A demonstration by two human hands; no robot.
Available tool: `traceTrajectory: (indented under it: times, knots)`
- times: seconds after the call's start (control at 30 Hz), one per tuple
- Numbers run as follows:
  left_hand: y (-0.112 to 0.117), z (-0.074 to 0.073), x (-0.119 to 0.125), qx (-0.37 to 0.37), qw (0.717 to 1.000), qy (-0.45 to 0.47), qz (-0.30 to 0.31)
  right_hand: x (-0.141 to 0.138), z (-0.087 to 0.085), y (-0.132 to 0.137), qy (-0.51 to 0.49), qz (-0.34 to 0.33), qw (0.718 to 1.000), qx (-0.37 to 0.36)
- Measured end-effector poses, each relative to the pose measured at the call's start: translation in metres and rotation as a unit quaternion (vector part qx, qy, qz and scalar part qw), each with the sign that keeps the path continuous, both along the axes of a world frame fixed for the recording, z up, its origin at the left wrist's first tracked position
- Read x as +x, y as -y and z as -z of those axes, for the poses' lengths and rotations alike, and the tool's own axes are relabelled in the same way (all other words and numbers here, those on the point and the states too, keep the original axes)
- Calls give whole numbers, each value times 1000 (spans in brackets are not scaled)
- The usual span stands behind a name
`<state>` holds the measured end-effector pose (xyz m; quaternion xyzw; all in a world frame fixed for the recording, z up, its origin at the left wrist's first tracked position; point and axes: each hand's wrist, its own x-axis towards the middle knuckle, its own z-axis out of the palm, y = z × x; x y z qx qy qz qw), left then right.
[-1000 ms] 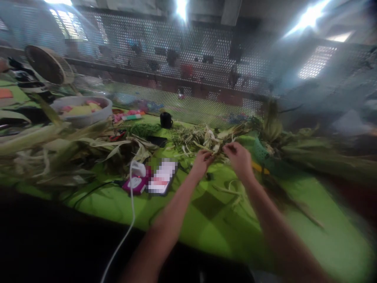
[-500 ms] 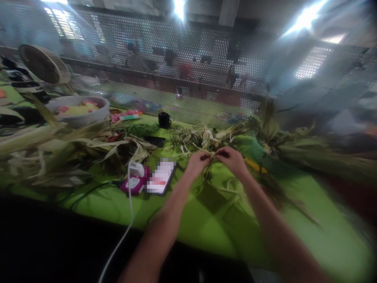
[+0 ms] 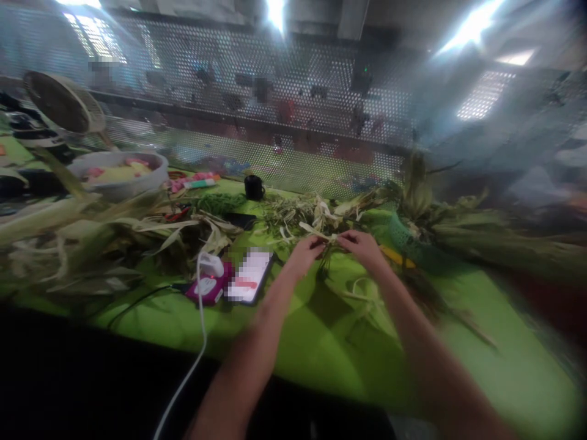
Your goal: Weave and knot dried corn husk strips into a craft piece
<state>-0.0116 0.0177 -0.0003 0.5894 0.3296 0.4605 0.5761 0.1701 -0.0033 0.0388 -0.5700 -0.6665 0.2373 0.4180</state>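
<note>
My left hand (image 3: 306,255) and my right hand (image 3: 362,246) meet over the green table (image 3: 298,360), fingers pinched from either side on a small bundle of pale dried corn husk strips (image 3: 332,239). One husk end sticks out up and to the left above my left fingers. Thin darker strands (image 3: 323,266) hang below the bundle. Just behind my hands lies a heap of shredded dry husk (image 3: 293,211). Loose pale green strips (image 3: 367,298) rest on the table below my right hand. How the strips are knotted or wound is too small to tell.
Left of my forearm lie a phone (image 3: 250,278) and a purple power socket (image 3: 208,287) with a white cable. Large husks (image 3: 114,238) cover the left side, before a white basin (image 3: 156,174) and a fan (image 3: 59,104). A green basket (image 3: 401,232) and a black mug (image 3: 254,187) stand farther back.
My fingers have shifted slightly around the bundle, and the husk end above my left hand shows more clearly. The view has moved slightly; the other things lie as before.
</note>
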Motion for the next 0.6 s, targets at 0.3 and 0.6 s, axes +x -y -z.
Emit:
traceTrajectory:
  times: [0.3,0.6]
  knots:
    - [14,-7,13,-36,998,41,-27,-18,5,-2,-175,36,984,10]
    - [10,-6,18,58,998,24,27,-21,5,-1,-124,77,986,76]
